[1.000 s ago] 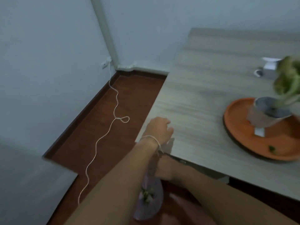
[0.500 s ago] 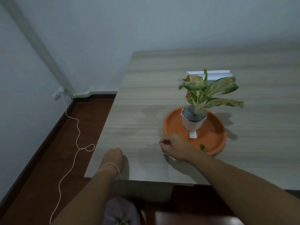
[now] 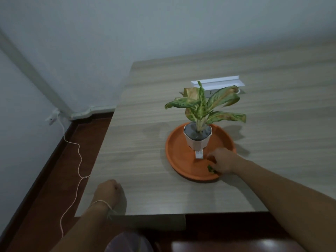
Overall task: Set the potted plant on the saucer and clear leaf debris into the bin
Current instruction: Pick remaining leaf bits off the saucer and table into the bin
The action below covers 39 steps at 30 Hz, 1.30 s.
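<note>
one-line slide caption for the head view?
Right hand reaches a leaf scrap on the orange saucer holding the potted plant.

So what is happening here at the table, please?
A person is tidying around a potted plant, which already stands on the orange saucer. The right hand reaches into the saucer, fingers at a small green leaf scrap. The left hand rests closed at the table edge. Whether the scrap is gripped is unclear.
</note>
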### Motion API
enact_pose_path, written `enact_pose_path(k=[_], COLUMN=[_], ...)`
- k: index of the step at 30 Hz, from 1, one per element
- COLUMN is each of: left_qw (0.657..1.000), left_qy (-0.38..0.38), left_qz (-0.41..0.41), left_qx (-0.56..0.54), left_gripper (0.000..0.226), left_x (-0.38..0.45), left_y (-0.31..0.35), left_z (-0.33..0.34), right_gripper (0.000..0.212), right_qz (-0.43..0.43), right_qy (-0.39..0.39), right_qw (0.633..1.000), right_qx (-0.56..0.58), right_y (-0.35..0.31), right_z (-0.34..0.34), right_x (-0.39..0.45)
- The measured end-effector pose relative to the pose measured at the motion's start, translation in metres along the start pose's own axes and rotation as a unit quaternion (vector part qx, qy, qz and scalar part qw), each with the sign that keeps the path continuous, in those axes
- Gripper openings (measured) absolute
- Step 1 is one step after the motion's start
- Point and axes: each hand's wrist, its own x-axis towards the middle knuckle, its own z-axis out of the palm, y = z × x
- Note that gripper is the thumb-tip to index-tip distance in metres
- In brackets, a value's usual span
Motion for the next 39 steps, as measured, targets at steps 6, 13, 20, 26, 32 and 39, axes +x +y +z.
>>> enact_pose_path(k=[6,13,20,26,32,39], left_qw=[0.998,0.998,0.998,0.993,0.998,0.984], left_qy=[0.002,0.042,-0.029,-0.007,-0.013,0.016], left_qz=[0.036,-0.029,-0.034,-0.019,0.011,0.165], left_qx=[-0.06,-0.044,0.054,0.115,0.057,-0.059], left_gripper=[0.016,0.019,0.018,0.028,0.022,0.012], left_x=[-0.008,-0.005,0.003,0.004,0.002,0.003], left_y=[0.02,0.015,0.0,0.011,0.05,0.167], left_z=[-0.009,-0.036,-0.017,-0.011,-0.007,0.007], right_gripper=[0.012,0.036,0.005,0.017,0.014,0.016], right_qz=[-0.035,-0.069,-0.111,-0.12,-0.104,-0.081], right_qy=[-0.032,-0.093,-0.068,-0.018,-0.004,0.025], right_qw=[0.999,0.993,0.99,0.991,0.994,0.996], right_qx=[-0.007,-0.009,-0.049,-0.048,-0.012,0.041], right_y=[-0.002,0.001,-0.002,0.002,0.005,0.01], right_z=[-0.007,-0.007,-0.001,0.008,0.007,0.0], right_x=[0.01,0.016,0.019,0.014,0.014,0.015])
